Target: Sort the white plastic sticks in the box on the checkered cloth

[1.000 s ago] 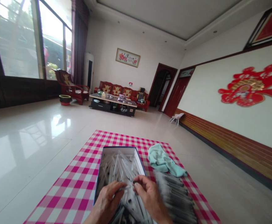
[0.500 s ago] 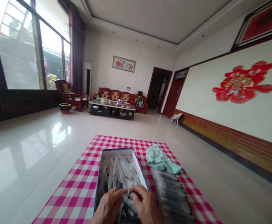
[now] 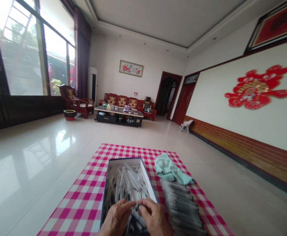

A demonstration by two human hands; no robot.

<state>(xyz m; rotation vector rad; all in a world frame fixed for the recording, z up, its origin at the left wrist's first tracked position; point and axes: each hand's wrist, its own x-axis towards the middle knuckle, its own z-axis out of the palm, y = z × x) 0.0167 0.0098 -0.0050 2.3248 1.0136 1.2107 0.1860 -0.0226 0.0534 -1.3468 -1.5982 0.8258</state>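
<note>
As seen over the open box, a white stick is pinched narrowly between left hand and right hand.

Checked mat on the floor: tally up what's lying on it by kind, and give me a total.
On the pink-and-white checked mat:
Open box: 1
Pale teal towel: 1
Blurred pile of dark-and-white sticks: 1
Total: 3
The loose white sticks inside the box are too many to count, so they are left out.
</note>
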